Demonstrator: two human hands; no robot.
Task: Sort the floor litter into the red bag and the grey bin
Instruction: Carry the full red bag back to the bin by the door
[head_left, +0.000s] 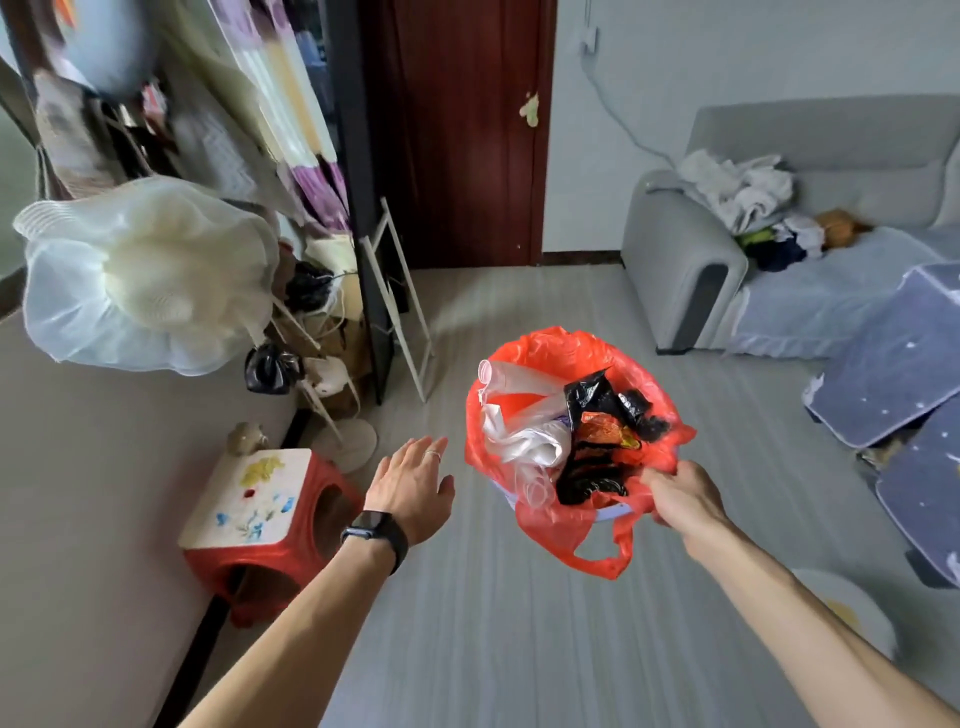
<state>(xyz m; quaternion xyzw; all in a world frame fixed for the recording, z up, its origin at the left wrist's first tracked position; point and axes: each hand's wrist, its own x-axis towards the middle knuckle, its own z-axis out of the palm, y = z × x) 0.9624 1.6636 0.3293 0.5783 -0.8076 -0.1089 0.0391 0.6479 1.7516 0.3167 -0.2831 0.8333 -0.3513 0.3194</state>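
The right hand (675, 493) gripped the near rim of the red bag (545, 348), fingers curled round the plastic. The bag stood open over the grey floor (519, 649), near the middle of the room. It contained a clear plastic cup (511, 379), a white plastic bag (524, 441), a black plastic bag (602, 400) and an orange-and-black wrapper (597, 431). A pale container rim (608, 514) showed beneath it. The left hand (410, 483), with a black wristband (379, 535), was flat and spread, holding nothing, between the bag and a red stool (249, 499).
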